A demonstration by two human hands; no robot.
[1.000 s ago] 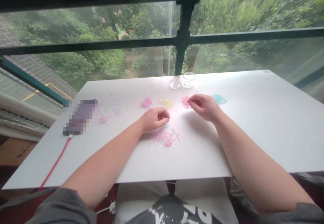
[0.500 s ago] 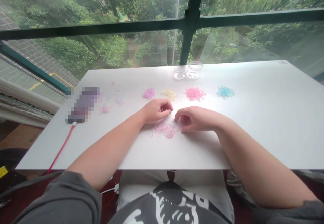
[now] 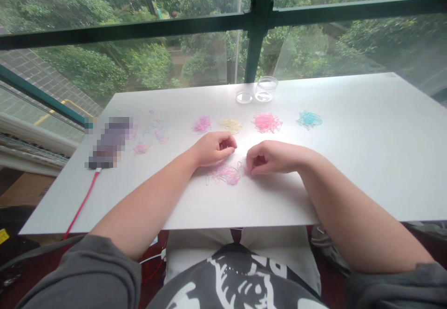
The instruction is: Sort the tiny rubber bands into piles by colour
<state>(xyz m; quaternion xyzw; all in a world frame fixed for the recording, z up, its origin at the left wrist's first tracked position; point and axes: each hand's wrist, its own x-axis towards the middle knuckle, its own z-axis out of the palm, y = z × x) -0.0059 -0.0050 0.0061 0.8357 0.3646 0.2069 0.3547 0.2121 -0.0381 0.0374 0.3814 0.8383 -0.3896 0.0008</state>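
A loose pile of pink and pale paper clips (image 3: 227,174) lies on the white table in front of me. My left hand (image 3: 218,148) rests just behind the pile, its fingers curled in with thumb and forefinger close together; whatever it may hold is hidden. At the pile's right edge, my right hand (image 3: 263,157) has its fingertips drawn together down at the tabletop, beside the outermost clips. What sits between them is too small to make out. Beyond the hands are sorted heaps: purple clips (image 3: 202,124), yellow clips (image 3: 231,125), pink clips (image 3: 267,122) and blue clips (image 3: 309,119).
A clear round container (image 3: 266,88) and a clear lid (image 3: 244,97) stand by the table's back edge. More mixed clips (image 3: 141,148) are scattered at the left. Beside them lies a blurred-out phone (image 3: 113,141) with a red cable (image 3: 82,202). Windows rise behind the table (image 3: 366,160).
My right hand has drawn slightly away from the pile to the right, and its thumb and fingertips have come closer together. My left hand stays nearly in place. The view has tilted slightly.
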